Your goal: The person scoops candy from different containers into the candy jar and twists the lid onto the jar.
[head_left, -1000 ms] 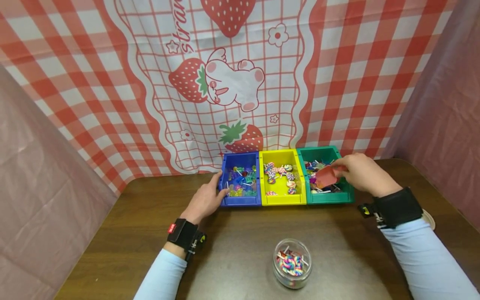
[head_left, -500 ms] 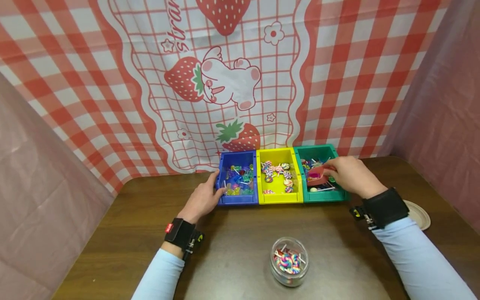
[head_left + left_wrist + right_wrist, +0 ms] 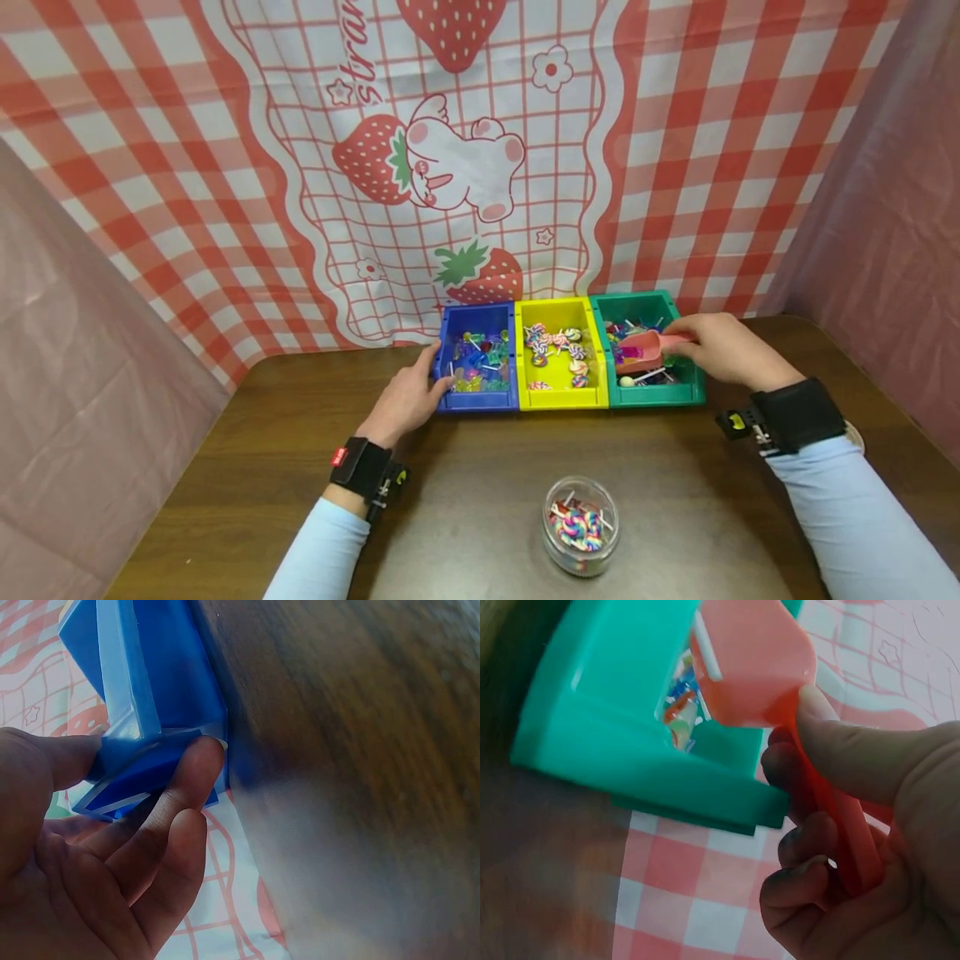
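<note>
My left hand (image 3: 405, 400) grips the left side wall of the blue bin (image 3: 480, 402), thumb over the rim and fingertips against the outside, as the left wrist view shows. In my right hand (image 3: 731, 350) is a pink scoop (image 3: 641, 352), held by its handle (image 3: 847, 840) with the thumb along the top. The scoop's bowl is inside the green bin (image 3: 662, 397), over a mix of small lollipops and candy pieces (image 3: 682, 712). A magenta piece (image 3: 628, 352) lies in the bowl. A white-stick lollipop (image 3: 637, 379) shows just in front of the scoop.
Between the blue and green bins stands a yellow bin (image 3: 562, 399) with swirl lollipops. Nearer me, an open glass jar (image 3: 581, 554) holds several swirl lollipops. A pale round disc (image 3: 854, 437) is partly hidden behind the right forearm. A checked cloth (image 3: 705, 167) hangs behind the bins.
The scoop dipped forward and left into the green bin, then drew back right, and now has a magenta piece in its bowl. The left hand keeps its hold on the blue bin.
</note>
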The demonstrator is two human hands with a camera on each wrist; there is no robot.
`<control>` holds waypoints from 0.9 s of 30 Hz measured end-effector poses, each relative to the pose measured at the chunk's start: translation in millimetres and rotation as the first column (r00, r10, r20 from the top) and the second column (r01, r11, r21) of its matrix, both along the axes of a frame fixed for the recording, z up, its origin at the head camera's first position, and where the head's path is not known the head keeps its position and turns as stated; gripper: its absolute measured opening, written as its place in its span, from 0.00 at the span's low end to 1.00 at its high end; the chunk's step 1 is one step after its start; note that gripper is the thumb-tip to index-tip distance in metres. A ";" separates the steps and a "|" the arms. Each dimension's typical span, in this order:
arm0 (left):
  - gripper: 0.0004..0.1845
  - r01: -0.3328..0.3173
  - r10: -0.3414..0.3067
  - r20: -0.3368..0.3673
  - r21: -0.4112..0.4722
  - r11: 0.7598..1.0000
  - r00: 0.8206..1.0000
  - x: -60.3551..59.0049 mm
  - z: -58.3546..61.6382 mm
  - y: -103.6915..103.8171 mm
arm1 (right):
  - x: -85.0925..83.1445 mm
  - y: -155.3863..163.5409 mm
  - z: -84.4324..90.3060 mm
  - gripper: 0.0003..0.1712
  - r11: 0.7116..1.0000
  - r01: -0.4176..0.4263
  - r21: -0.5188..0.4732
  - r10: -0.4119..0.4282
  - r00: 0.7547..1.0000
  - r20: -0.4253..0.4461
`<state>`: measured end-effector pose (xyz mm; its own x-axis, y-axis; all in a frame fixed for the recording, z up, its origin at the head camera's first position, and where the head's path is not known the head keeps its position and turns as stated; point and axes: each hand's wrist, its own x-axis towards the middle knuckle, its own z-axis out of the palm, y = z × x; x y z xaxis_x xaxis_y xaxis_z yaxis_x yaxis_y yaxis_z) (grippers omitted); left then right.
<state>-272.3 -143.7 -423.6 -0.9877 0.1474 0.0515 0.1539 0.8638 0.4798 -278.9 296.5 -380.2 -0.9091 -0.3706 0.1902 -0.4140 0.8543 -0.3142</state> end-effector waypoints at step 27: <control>0.37 -0.014 0.014 0.009 -0.003 1.000 1.000 -1.5 -2.0 1.0 | -7.6 31.8 -11.7 0.28 0.971 0.085 -0.223 -0.036 0.976 0.215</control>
